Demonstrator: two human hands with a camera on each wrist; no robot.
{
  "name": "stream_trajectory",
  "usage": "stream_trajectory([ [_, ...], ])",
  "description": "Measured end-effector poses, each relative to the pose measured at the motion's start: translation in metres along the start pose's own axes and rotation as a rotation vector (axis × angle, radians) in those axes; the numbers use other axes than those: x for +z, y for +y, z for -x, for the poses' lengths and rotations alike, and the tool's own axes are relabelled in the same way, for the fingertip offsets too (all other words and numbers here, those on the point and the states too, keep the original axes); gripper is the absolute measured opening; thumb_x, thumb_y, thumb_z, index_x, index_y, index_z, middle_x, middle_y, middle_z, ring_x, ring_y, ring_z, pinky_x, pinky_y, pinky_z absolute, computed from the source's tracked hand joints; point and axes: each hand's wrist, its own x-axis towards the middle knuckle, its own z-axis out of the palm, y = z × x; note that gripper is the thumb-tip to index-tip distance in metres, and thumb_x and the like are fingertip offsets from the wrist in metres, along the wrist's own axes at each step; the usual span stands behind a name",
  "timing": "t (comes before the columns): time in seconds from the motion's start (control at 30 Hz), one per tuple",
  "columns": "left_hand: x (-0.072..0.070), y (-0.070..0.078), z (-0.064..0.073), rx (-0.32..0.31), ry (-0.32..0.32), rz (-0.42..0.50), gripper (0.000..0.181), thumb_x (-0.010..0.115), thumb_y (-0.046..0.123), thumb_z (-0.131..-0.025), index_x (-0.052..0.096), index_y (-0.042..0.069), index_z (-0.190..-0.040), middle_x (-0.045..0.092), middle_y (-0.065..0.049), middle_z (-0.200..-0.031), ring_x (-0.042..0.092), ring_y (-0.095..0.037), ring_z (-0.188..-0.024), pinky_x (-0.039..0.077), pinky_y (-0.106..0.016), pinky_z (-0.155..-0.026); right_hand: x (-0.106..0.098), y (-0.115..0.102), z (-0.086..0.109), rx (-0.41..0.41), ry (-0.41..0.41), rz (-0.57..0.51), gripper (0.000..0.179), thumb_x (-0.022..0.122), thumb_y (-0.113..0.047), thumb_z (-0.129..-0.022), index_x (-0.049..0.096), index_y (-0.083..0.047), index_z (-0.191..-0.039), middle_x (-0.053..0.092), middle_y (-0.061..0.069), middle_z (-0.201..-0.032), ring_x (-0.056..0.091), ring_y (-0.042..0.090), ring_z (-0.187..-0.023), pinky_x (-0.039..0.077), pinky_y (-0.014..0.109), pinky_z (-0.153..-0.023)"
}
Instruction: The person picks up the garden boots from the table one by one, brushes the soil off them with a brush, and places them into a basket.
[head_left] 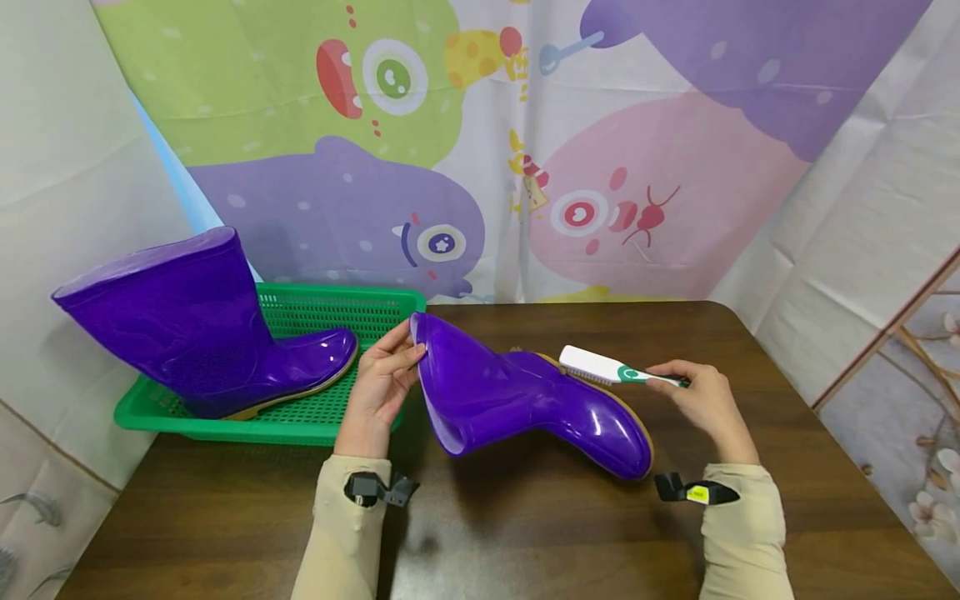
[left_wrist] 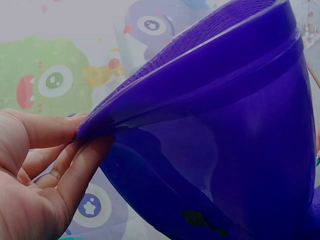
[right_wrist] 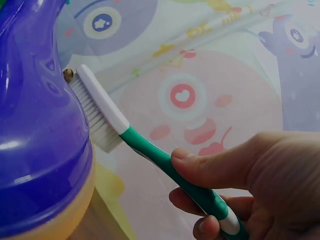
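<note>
Glossy, smooth boot [head_left: 487, 392]; plastic brush [head_left: 621, 372]; plastic basket [head_left: 341, 312]; wood-grained tabletop [head_left: 540, 533]

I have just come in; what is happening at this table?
A person's left hand pinches the top rim of a purple boot, tilted over the table. The right hand holds a white-and-green brush, bristles facing the boot's side. Another purple boot sits in a green basket.

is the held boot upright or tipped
Tipped: the left hand holds the boot sideways, opening facing left, sole edge on the far side.
</note>
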Motion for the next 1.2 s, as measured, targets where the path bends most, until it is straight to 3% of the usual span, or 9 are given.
stream_trajectory([
  [0.13,0.001,0.000,0.000,-0.001,0.008,-0.009,0.036,0.069,-0.018,-0.081,0.077,0.010,-0.101,0.070,-0.008,-0.088,0.068,-0.014,-0.073,0.058,-0.024,-0.066,0.000,0.002,0.000,0.000,-0.002,0.003,0.024,0.074,-0.018,-0.091,0.075,0.001,-0.106,0.072,0.017,-0.093,0.052,0.022,-0.073,0.041,0.032,-0.061],
  [0.33,-0.002,0.000,-0.001,0.001,0.000,0.003,0.033,0.078,-0.013,-0.076,0.077,0.008,-0.101,0.070,-0.009,-0.088,0.068,-0.014,-0.073,0.058,-0.024,-0.066,-0.004,0.004,0.000,0.015,0.000,0.030,0.024,0.073,-0.019,-0.092,0.074,0.000,-0.106,0.071,0.021,-0.098,0.056,0.027,-0.080,0.041,0.034,-0.064],
  [0.5,-0.002,0.000,0.000,0.003,-0.010,0.007,0.033,0.078,-0.012,-0.075,0.077,0.008,-0.102,0.070,-0.009,-0.088,0.069,-0.014,-0.073,0.058,-0.024,-0.066,-0.010,0.006,0.003,0.043,0.001,0.054,0.023,0.071,-0.018,-0.093,0.074,0.000,-0.107,0.070,0.024,-0.103,0.055,0.030,-0.083,0.040,0.035,-0.066],
  [0.67,-0.002,-0.001,-0.001,0.005,-0.015,0.009,0.033,0.075,-0.015,-0.077,0.077,0.008,-0.102,0.070,-0.009,-0.088,0.069,-0.014,-0.073,0.058,-0.024,-0.066,-0.018,0.010,0.005,0.049,0.024,0.061,0.026,0.070,-0.019,-0.094,0.073,0.002,-0.109,0.070,0.026,-0.105,0.054,0.028,-0.081,0.040,0.034,-0.065],
  [0.9,-0.002,-0.001,0.000,0.010,-0.017,0.010,0.035,0.080,-0.011,-0.074,0.077,0.008,-0.103,0.070,-0.009,-0.089,0.069,-0.014,-0.073,0.058,-0.024,-0.065,-0.026,0.009,0.011,0.064,0.077,0.031,0.029,0.069,-0.023,-0.096,0.073,0.001,-0.112,0.070,0.022,-0.102,0.050,0.024,-0.076,0.039,0.033,-0.062],
  [1.2,0.000,-0.001,0.001,0.010,0.007,-0.012,0.037,0.066,-0.019,-0.083,0.077,0.010,-0.103,0.070,-0.008,-0.088,0.069,-0.014,-0.073,0.058,-0.024,-0.065,-0.031,0.004,0.015,0.035,0.136,0.037,0.029,0.069,-0.023,-0.096,0.073,0.000,-0.112,0.071,0.020,-0.098,0.048,0.019,-0.072,0.038,0.029,-0.059],
])
